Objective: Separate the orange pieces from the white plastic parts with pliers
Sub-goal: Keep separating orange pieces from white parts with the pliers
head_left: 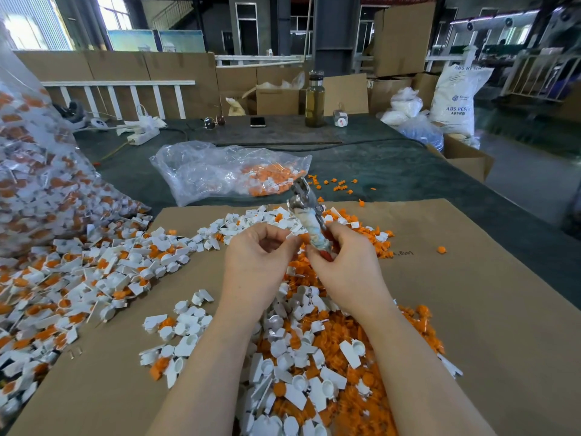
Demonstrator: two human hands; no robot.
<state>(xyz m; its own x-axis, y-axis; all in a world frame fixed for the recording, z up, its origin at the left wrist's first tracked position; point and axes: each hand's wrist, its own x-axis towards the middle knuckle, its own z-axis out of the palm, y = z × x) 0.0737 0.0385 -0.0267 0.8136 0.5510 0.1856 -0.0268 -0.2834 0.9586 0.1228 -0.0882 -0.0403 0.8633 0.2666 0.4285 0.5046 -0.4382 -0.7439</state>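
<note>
My right hand (345, 265) grips the pliers (306, 209) by their cloth-wrapped handles, with the metal jaws pointing up and away. My left hand (257, 256) pinches a small white plastic part (290, 236) with an orange piece just left of the pliers' handles. Below my wrists lies a heap of loose orange pieces and white parts (314, 357). To the left, a spread of white parts with orange pieces in them (94, 278) covers the cardboard sheet (471, 309).
A big clear bag of unsorted parts (37, 184) stands at far left. A smaller clear bag with orange pieces (226, 171) lies beyond the cardboard. A bottle (314, 99), phone (257, 121) and power strip (143, 135) sit at the table's far side. Boxes stand at right.
</note>
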